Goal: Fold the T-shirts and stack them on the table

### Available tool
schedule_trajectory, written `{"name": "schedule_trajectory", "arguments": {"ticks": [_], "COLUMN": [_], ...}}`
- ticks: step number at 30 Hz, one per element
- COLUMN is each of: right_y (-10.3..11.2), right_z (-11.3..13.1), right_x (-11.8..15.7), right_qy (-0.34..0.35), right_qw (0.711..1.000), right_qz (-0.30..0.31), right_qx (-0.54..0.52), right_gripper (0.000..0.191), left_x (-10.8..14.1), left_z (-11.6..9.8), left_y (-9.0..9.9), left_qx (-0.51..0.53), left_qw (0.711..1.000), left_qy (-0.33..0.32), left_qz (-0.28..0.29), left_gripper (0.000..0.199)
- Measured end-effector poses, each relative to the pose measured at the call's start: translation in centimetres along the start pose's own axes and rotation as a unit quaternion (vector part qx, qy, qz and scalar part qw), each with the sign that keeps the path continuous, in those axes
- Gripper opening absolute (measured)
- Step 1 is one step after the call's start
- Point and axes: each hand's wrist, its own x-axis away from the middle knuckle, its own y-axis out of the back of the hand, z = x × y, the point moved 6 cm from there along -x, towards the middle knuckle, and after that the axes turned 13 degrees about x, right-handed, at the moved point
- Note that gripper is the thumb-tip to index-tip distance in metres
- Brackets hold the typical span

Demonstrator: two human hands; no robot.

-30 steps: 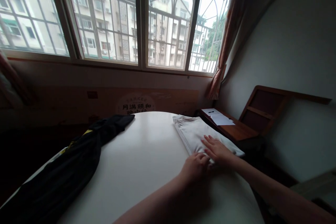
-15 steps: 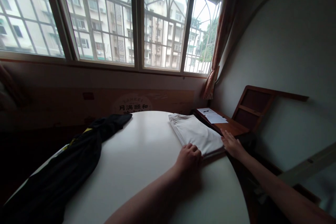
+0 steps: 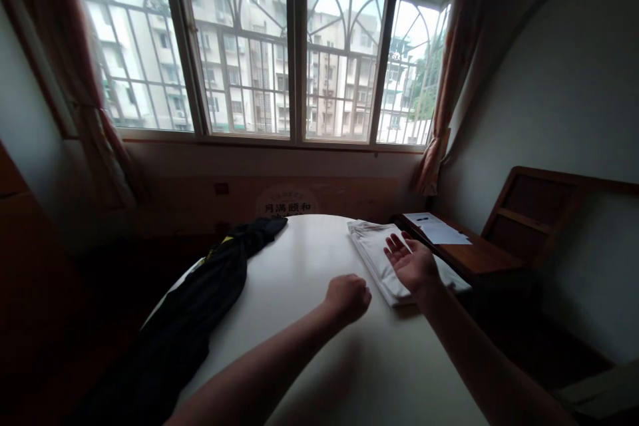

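Observation:
A folded white garment [image 3: 368, 251] lies near the far right edge of the round white table [image 3: 294, 286]. My left hand [image 3: 348, 297] is curled into a loose fist above the table, to the left of the garment and apart from it; no object shows in it. Over the garment hovers my right hand [image 3: 412, 263], open, its fingers spread and part of the palm showing. It hides some of the white cloth. Along the table's left side a black garment [image 3: 219, 299] with a bit of yellow lies spread out and hangs over the edge.
Beyond the table's right edge is a wooden surface [image 3: 492, 256] with white papers [image 3: 439, 228] and a dark pen on it. A brown-framed chair back [image 3: 522, 210] stands by the right wall. Barred windows [image 3: 339, 66] and tied curtains [image 3: 434, 146] line the far side.
Both hands have come off the white garment. My left hand has drawn back from its near edge, and my right hand has moved left from its right edge to above it. The view has turned left.

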Motion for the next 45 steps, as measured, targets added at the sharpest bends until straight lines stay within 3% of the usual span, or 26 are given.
{"name": "schedule_trajectory", "arguments": {"ticks": [5,8,10,16,23,30,39,42,45], "right_y": [-8.7,-12.6,-13.7,-13.2,-15.0,-15.4,-15.4,-15.4,-15.4], "right_z": [-2.1,-3.2,-3.6,-4.1,-6.0,-5.8,-6.2,-6.2,-6.3], "right_x": [3.8,6.8,8.1,8.2,8.2,7.8,7.7,7.7,7.8], "right_qy": [-0.080,-0.152,-0.180,-0.110,-0.079,-0.066,-0.096,-0.090,-0.092], "right_qw": [0.984,0.972,0.972,0.992,0.990,0.988,0.985,0.985,0.985], "right_qz": [-0.012,-0.003,0.021,0.055,0.116,0.133,0.140,0.144,0.144], "right_qx": [-0.160,-0.180,-0.147,-0.034,0.020,0.028,0.030,0.035,0.032], "right_gripper": [0.043,0.043,0.041,0.033,0.034,0.031,0.030,0.031,0.031], "left_x": [4.1,6.0,7.0,8.4,8.5,8.2,8.0,8.0,8.2], "left_z": [7.6,10.8,11.8,11.4,12.2,13.4,14.1,14.9,16.0], "left_y": [5.1,6.0,5.7,4.1,4.8,4.3,4.1,3.7,3.0], "left_qx": [0.041,0.070,0.081,0.117,0.162,0.248,0.260,0.318,0.418], "left_qw": [0.988,0.977,0.972,0.977,0.970,0.946,0.945,0.922,0.864], "left_qy": [0.146,0.197,0.214,0.175,0.167,0.196,0.187,0.204,0.255], "left_qz": [-0.037,-0.051,-0.059,-0.040,-0.064,-0.069,-0.069,-0.085,-0.113], "left_gripper": [0.034,0.037,0.036,0.032,0.032,0.037,0.040,0.043,0.044]}}
